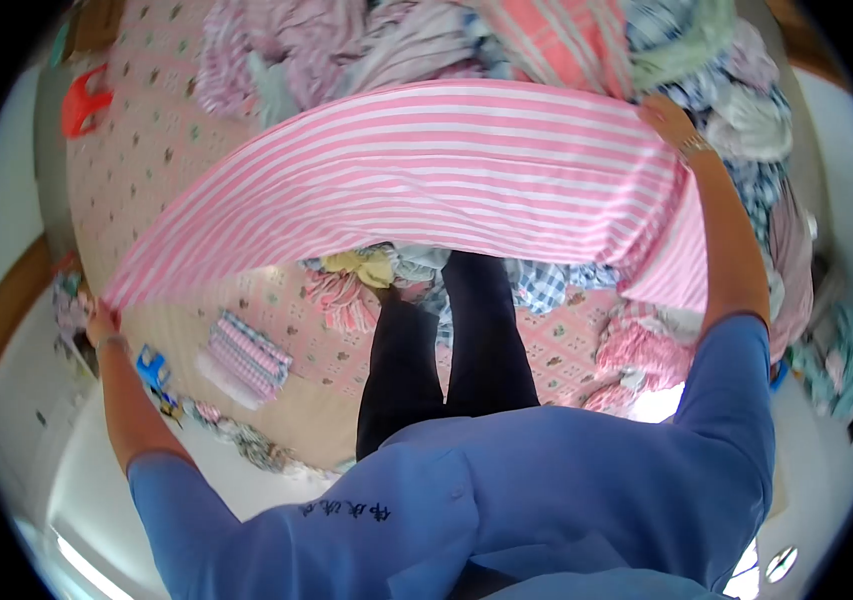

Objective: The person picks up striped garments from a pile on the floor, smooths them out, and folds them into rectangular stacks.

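A long pink-and-white striped cloth (426,165) is stretched in an arc across the view, above the black-trousered legs. Its far left corner is pinched in my left hand (101,322), with the arm reaching out to the left side. At the upper right, my right hand (668,120) grips the cloth's other end, fingers closed on its edge. From that hand, part of the cloth hangs down in a fold at the right. The middle of the cloth is held by neither hand.
A large heap of mixed fabrics (376,45) lies at the top and runs down the right side. Folded checked cloths (244,358) rest on the patterned floor covering (161,110) at lower left. A red plastic stool (84,102) stands upper left, a blue object (152,367) lower left.
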### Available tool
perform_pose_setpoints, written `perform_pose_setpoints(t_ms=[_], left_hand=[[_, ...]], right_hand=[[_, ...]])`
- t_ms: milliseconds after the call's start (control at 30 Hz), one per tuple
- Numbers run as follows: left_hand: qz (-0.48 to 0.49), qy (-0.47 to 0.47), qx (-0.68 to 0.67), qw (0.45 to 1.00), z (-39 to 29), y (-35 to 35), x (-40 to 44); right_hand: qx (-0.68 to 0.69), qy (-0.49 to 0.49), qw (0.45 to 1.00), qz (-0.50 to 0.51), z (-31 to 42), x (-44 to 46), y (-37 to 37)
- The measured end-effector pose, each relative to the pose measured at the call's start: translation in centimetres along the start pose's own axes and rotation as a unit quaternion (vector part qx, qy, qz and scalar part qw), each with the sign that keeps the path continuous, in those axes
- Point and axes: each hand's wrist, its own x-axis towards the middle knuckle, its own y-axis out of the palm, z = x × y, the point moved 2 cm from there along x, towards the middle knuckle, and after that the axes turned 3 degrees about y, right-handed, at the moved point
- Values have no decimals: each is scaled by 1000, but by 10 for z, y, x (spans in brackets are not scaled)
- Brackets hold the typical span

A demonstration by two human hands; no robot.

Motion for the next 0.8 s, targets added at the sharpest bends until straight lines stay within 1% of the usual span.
perform_pose_setpoints(t_ms=[33,67,100,133,167,200,233,267,300,333,367,400,433,467,500,533,567,600,667,733,767,800], left_hand=[[19,-38,-55,998,29,-7,33],[24,-45,-91,995,38,-7,45],[51,-40,-155,986,39,4,48],[91,-31,-221,970,39,15,49],[165,-32,-306,937,49,25,58],[21,35,-136,990,20,47,12],[35,27,-83,996,14,57,-3],[91,34,-67,993,29,68,-8],[94,32,-125,987,31,83,-47],[251,242,267,898,61,95,-59],[235,512,509,650,92,105,-75],[328,420,317,785,110,123,-114],[381,516,254,724,121,134,-164],[548,143,75,821,113,144,-217],[452,-248,-123,848,104,150,-274],[524,-155,-90,833,122,153,-307],[577,-55,-66,812,141,156,-340],[589,-218,-62,776,128,155,-376],[628,-242,-44,738,106,144,-431],[666,-215,-66,711,99,153,-469],[679,-196,-92,701,87,149,-482],[693,-177,-114,689,73,150,-492]], right_hand=[[-1,-48,999,-17,9,4,7],[26,41,998,47,14,13,15],[44,131,984,110,16,23,19],[45,111,986,117,16,31,23],[77,148,977,132,10,36,31],[107,186,965,149,10,42,38],[105,174,966,159,22,49,36],[2,197,957,211,35,52,27],[-105,219,936,256,47,52,19],[-110,211,936,258,50,45,17],[-122,189,952,207,39,35,18],[-133,169,964,155,27,25,18],[-139,162,965,155,23,16,19],[-165,149,965,140,23,8,18],[-190,138,964,128,26,-1,11],[-196,133,963,128,41,-9,5],[-117,188,962,159,70,-22,-1],[-36,243,951,188,95,-37,-6],[-14,109,989,103,139,-89,7],[57,81,988,116,251,-131,22],[55,106,980,160,309,-158,38],[61,86,975,195,373,-173,47]])
